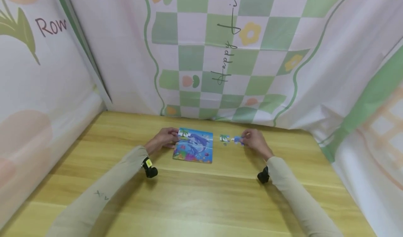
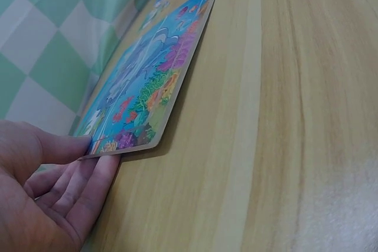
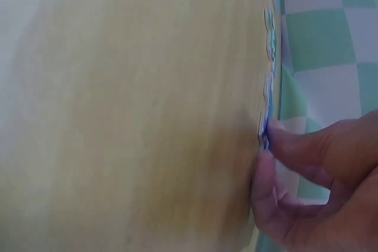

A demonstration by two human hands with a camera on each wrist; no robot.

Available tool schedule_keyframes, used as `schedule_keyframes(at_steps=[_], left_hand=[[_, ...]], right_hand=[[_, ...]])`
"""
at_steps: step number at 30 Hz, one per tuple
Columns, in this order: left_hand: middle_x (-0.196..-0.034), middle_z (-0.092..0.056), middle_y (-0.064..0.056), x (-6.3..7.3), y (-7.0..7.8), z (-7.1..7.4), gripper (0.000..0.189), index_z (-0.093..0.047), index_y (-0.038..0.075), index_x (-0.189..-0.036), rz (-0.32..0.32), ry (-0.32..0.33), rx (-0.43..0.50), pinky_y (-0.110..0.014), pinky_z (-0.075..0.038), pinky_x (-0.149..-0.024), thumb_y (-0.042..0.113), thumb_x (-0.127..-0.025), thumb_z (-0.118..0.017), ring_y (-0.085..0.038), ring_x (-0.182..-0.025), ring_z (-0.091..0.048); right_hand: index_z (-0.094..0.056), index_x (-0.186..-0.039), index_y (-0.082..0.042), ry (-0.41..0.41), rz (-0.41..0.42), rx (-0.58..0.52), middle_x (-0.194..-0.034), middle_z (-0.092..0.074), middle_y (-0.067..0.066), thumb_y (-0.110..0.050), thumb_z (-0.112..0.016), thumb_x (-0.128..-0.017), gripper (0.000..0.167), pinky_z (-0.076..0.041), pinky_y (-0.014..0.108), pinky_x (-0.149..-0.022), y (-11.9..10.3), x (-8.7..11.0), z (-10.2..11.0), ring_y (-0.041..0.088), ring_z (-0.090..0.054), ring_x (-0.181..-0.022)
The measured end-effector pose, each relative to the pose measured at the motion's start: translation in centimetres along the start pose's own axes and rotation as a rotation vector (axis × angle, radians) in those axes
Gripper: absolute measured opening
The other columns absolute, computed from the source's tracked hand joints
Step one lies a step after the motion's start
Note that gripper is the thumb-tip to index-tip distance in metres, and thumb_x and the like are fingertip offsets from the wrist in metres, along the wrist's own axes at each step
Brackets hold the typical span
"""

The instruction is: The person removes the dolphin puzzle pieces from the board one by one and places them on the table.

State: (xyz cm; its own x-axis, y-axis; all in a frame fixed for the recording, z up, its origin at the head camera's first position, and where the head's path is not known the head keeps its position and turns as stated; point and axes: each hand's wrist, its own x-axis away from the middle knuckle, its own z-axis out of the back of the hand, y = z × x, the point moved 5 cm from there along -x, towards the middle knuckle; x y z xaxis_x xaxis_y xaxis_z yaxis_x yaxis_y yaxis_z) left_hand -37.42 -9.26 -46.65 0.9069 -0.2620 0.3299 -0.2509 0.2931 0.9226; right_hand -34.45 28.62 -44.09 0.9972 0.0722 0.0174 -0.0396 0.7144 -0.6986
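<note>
My left hand (image 1: 164, 138) holds the left edge of a flat picture board (image 1: 196, 156) showing dolphins over coral. In the left wrist view, the thumb lies on top of the corner of the board (image 2: 139, 81) and the fingers are beneath it; that near edge is tilted up off the table. To the right, my right hand (image 1: 254, 141) pinches a small blue jigsaw piece (image 1: 238, 140) between thumb and fingertips, low over the table. Just left of it lies another jigsaw piece (image 1: 224, 138) with a palm tree. The right wrist view shows the jigsaw pieces (image 3: 270, 39) nearly edge-on.
The wooden table (image 1: 201, 202) reaches back to a hanging green-and-white checkered cloth (image 1: 217, 100), close behind both hands. A printed cloth (image 1: 47, 125) walls the left side, and another drape (image 1: 355, 149) hangs at the right. Each wrist wears a small black camera (image 1: 151, 171).
</note>
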Motion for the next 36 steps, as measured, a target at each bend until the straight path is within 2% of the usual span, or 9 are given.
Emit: schedule_keyframes(at_steps=[4, 9, 12, 22, 29, 36], left_hand=[[-0.127, -0.061, -0.018, 0.01, 0.21, -0.12, 0.055, -0.046, -0.005, -0.151, 0.001, -0.002, 0.01, -0.025, -0.068, -0.075, -0.001, -0.099, -0.065, -0.022, -0.1, -0.066], [-0.129, -0.061, -0.019, 0.05, 0.36, -0.18, 0.056, -0.045, -0.004, -0.152, 0.001, -0.009, 0.02, -0.025, -0.068, -0.076, -0.001, -0.1, -0.064, -0.023, -0.102, -0.066], [-0.127, -0.061, -0.018, 0.09, 0.34, -0.18, 0.056, -0.044, -0.004, -0.153, 0.002, -0.012, 0.016, -0.025, -0.068, -0.076, 0.0, -0.101, -0.063, -0.023, -0.103, -0.066], [-0.13, -0.06, -0.018, 0.23, 0.24, -0.14, 0.055, -0.044, -0.004, -0.153, 0.005, -0.015, 0.01, -0.025, -0.068, -0.076, 0.001, -0.102, -0.062, -0.023, -0.105, -0.066], [-0.132, -0.059, -0.019, 0.18, 0.19, -0.2, 0.055, -0.044, -0.004, -0.153, 0.007, -0.013, 0.008, -0.026, -0.068, -0.078, 0.001, -0.101, -0.063, -0.022, -0.103, -0.066], [-0.128, -0.06, -0.016, 0.23, 0.24, -0.17, 0.055, -0.046, -0.004, -0.152, -0.003, -0.008, 0.008, -0.024, -0.067, -0.076, 0.0, -0.1, -0.063, -0.019, -0.098, -0.065]], right_hand=[[-0.064, -0.118, 0.01, -0.044, 0.023, -0.017, -0.118, -0.069, 0.033, -0.003, -0.068, -0.099, 0.023, -0.066, 0.028, -0.071, 0.38, -0.5, 0.26, 0.027, -0.071, -0.088], [-0.065, -0.118, 0.01, -0.082, 0.054, -0.037, -0.11, -0.072, 0.031, -0.002, -0.067, -0.1, 0.021, -0.056, 0.02, -0.058, 0.51, -0.97, 0.4, 0.016, -0.065, -0.074], [-0.066, -0.116, 0.01, -0.089, 0.075, -0.042, -0.106, -0.073, 0.029, -0.002, -0.067, -0.1, 0.02, -0.055, 0.02, -0.058, 0.48, -0.97, 0.4, 0.014, -0.064, -0.073], [-0.068, -0.116, 0.01, -0.064, 0.116, -0.032, -0.106, -0.072, 0.029, -0.002, -0.07, -0.098, 0.021, -0.056, 0.02, -0.064, 0.62, -0.83, 0.31, 0.027, -0.068, -0.088], [-0.071, -0.112, 0.006, -0.032, 0.097, 0.023, -0.098, -0.07, 0.021, -0.004, -0.069, -0.099, 0.017, -0.053, 0.021, -0.065, 0.9, -0.89, 0.27, 0.02, -0.061, -0.084], [-0.07, -0.113, 0.007, -0.014, 0.07, 0.008, -0.104, -0.069, 0.023, -0.003, -0.068, -0.1, 0.017, -0.055, 0.021, -0.067, 1.09, -1.07, 0.33, 0.027, -0.062, -0.091]])
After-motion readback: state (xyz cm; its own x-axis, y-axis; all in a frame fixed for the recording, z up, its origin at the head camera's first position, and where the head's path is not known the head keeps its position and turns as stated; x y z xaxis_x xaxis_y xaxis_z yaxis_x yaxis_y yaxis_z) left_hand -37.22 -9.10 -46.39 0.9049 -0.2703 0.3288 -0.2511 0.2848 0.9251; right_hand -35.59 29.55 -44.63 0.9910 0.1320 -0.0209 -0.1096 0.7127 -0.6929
